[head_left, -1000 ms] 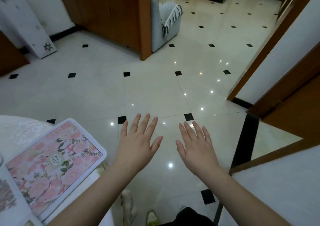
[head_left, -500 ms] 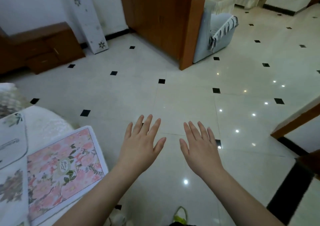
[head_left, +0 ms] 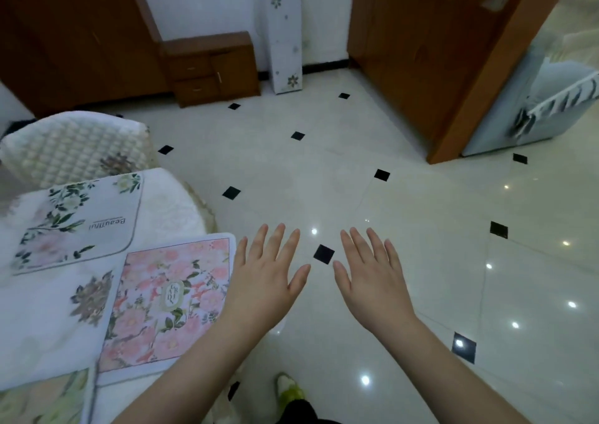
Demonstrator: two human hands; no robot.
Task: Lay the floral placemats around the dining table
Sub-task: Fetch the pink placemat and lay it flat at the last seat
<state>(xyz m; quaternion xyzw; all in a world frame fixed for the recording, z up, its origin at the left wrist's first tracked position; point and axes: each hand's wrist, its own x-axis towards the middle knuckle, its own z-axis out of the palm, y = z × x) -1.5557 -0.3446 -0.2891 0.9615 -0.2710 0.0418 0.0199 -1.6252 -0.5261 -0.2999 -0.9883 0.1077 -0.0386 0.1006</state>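
Observation:
The dining table (head_left: 171, 209), round with a white cloth, fills the lower left. A pink floral placemat (head_left: 165, 303) lies at its near right edge. A white placemat with green leaves (head_left: 77, 222) lies further back on the left. A corner of a third placemat (head_left: 45, 397) shows at the bottom left. My left hand (head_left: 265, 281) is held out flat, fingers spread, just right of the pink placemat and over the floor. My right hand (head_left: 372, 281) is flat beside it, also above the tiles. Both hands hold nothing.
A chair with a quilted white cover (head_left: 74, 144) stands behind the table. A low wooden cabinet (head_left: 210, 66) and a white floral stand (head_left: 285, 34) line the far wall. A wooden partition (head_left: 453, 66) and a grey sofa (head_left: 534, 99) are at right. Glossy tiled floor (head_left: 421, 212) stretches ahead.
The view has swung left, bringing more of the table, a second placemat and the chair into sight. Both hands stay flat and empty in front of me.

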